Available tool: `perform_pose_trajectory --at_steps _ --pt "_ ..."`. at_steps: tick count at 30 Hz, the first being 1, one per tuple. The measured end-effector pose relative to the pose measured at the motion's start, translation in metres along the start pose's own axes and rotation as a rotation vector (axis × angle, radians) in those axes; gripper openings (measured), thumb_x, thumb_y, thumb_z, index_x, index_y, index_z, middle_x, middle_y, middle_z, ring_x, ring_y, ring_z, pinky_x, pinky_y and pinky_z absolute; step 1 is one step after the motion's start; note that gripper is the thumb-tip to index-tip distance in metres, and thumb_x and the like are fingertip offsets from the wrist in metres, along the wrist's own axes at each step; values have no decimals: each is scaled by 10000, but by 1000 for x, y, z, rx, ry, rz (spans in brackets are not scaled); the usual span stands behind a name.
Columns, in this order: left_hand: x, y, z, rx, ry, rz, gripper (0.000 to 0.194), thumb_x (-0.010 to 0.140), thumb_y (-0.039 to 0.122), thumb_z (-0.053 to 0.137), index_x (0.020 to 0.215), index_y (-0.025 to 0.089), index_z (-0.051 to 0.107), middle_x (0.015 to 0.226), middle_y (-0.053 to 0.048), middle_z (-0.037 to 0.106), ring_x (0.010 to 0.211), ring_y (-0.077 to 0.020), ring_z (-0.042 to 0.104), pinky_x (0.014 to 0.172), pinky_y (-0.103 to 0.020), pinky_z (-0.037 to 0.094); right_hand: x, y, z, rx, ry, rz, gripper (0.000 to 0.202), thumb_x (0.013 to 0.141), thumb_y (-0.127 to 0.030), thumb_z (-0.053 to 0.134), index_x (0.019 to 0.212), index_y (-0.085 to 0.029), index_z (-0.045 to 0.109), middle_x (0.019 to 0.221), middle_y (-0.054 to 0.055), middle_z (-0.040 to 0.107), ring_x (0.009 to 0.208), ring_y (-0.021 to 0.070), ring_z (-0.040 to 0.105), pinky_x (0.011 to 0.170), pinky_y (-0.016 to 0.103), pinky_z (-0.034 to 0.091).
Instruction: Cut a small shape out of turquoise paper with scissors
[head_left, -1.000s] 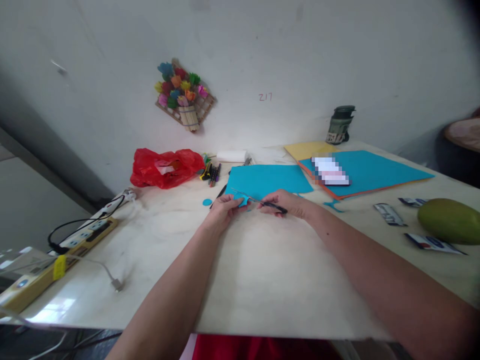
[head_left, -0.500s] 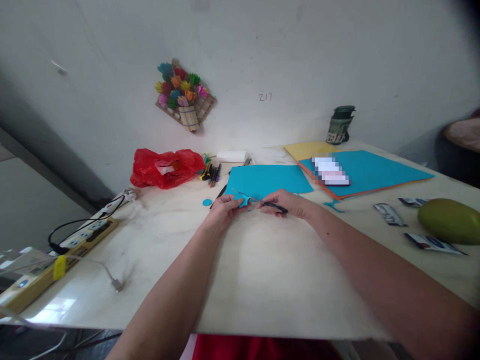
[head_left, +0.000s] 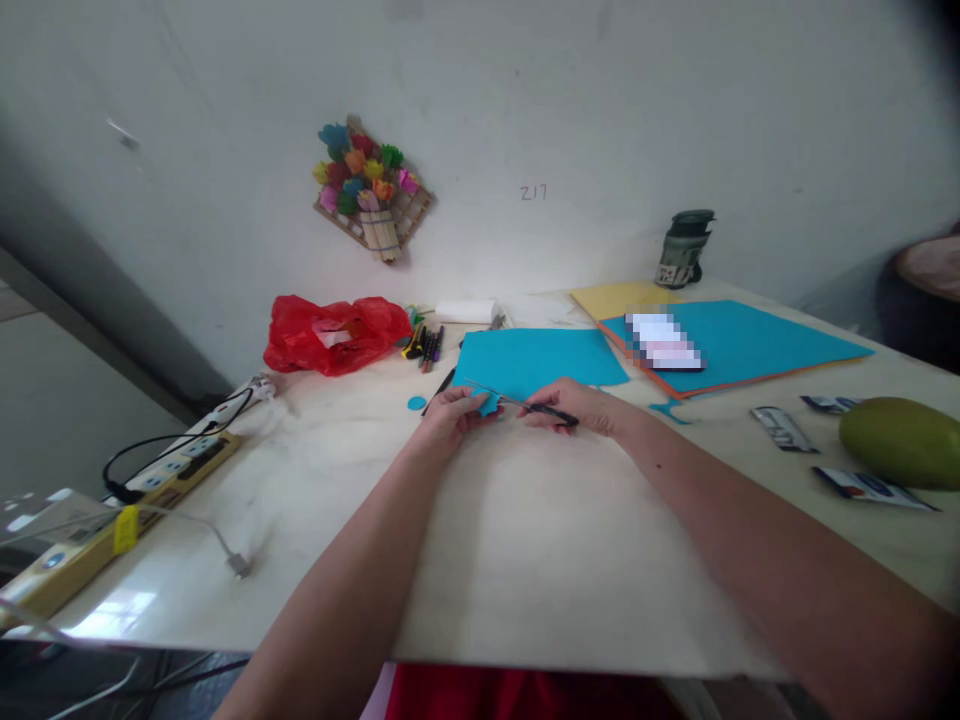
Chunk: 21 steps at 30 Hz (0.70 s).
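Note:
Between its fingers my left hand (head_left: 452, 415) pinches a small piece of blue paper (head_left: 488, 404). Black-handled scissors (head_left: 553, 412) are gripped in my right hand (head_left: 574, 403), their blades pointing left at the small piece. Just beyond both hands lies a larger blue sheet (head_left: 540, 357) on the table. A small blue disc (head_left: 416, 403) rests to the left of my left hand, and a thin blue paper scrap (head_left: 670, 411) lies right of my right hand.
A phone (head_left: 664, 341) lies on stacked coloured sheets (head_left: 780, 335). A green mango (head_left: 900, 442) and small packets (head_left: 870, 488) sit at right. At left are a red plastic bag (head_left: 337, 335), several pens (head_left: 432, 348) and a power strip (head_left: 172, 485); a bottle (head_left: 684, 248) stands at back.
The view has shifted very slightly. The small blue piece in my left hand looks turned a little between the fingers; both hands otherwise keep their places.

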<state>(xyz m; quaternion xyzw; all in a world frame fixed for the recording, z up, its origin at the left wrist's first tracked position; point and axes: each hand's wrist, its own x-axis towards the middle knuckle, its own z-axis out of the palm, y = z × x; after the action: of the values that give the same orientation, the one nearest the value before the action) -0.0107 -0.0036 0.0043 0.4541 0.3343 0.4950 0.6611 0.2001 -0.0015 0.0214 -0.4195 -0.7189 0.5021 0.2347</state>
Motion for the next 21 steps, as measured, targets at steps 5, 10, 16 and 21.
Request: perform_pose_trajectory --at_steps 5,10,16,21 --pt "1 -1 -1 3 22 9 190 593 223 739 649 121 589 687 -49 652 699 -201 643 758 -374 488 0 2 -1 -3 -3 2 452 602 -506 659 849 -128 674 478 -41 468 375 37 364 370 186 266" --pt "-1 1 4 36 38 -40 186 599 225 735 666 124 594 727 -68 669 698 -201 648 712 -340 509 0 2 -4 -52 19 -80 429 611 -499 658 840 -137 674 482 -47 465 396 45 390 391 184 306" --pt "1 3 6 61 82 -36 177 601 222 734 662 124 601 747 -71 682 685 -178 645 691 -294 519 4 4 -10 -38 -12 -108 428 589 -501 674 812 -137 673 485 -52 465 398 44 391 389 177 329" --pt "-2 4 7 101 42 -7 188 609 232 732 686 109 611 722 -77 679 654 -171 642 672 -293 515 3 3 -10 19 -8 -85 445 561 -501 695 805 -130 669 466 -58 453 381 42 381 375 179 328"
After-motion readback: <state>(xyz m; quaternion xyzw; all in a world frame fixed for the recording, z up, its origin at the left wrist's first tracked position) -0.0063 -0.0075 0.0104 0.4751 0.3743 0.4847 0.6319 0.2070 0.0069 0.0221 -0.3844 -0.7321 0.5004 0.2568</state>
